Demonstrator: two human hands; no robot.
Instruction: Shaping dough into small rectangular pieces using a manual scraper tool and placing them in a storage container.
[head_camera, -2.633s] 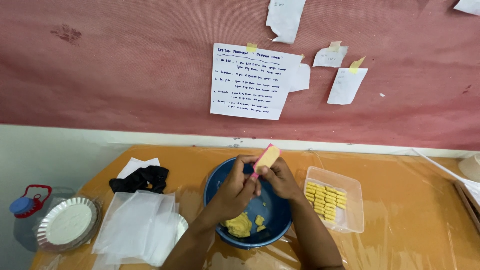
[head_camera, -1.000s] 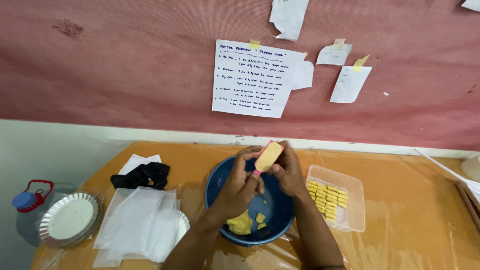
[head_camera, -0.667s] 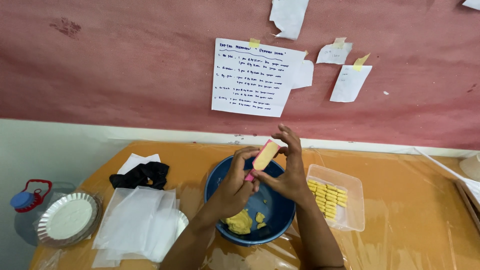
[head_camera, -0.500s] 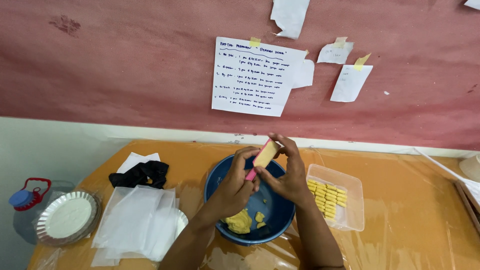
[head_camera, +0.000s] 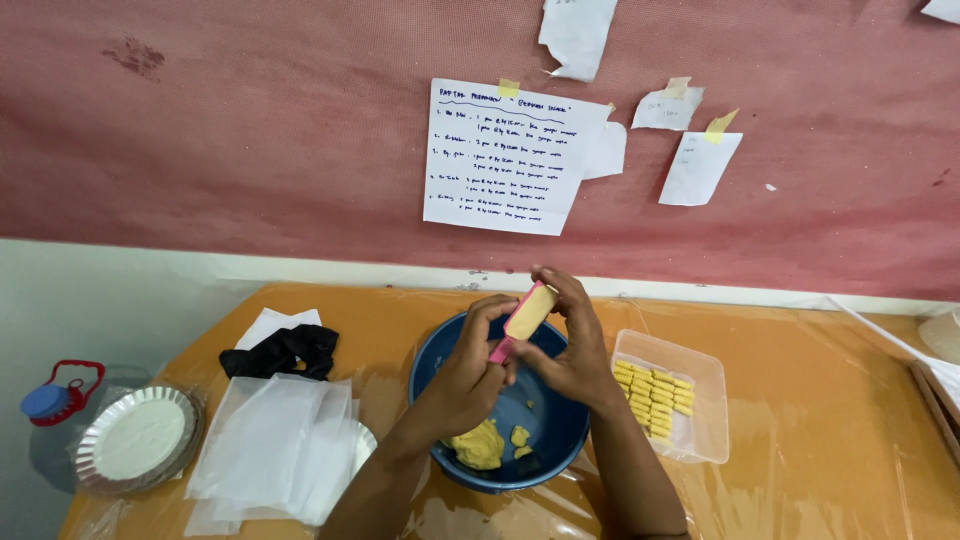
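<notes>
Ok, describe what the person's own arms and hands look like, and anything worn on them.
Both forearms are bare as far as the picture reaches: no sleeves, cuffs or gloves show. The left hand and the right hand are bare too, with no ring, watch or bracelet that can be made out. The fingers are too small in this view to tell anything about the nails. The arms come in from the bottom edge.

The table (head_camera: 820, 420) lies under a glossy, wrinkled clear plastic sheet over an orange surface. The blue bowl (head_camera: 440, 370) looks like smooth plastic, holding soft matt yellow dough (head_camera: 478, 445). The pink mould (head_camera: 522, 318) seems plastic. The clear tray (head_camera: 700, 440) is translucent plastic. The foil dish (head_camera: 135, 438) is shiny crimped metal. The black cloth (head_camera: 282, 350) is matt, the wall (head_camera: 250, 130) rough.
</notes>
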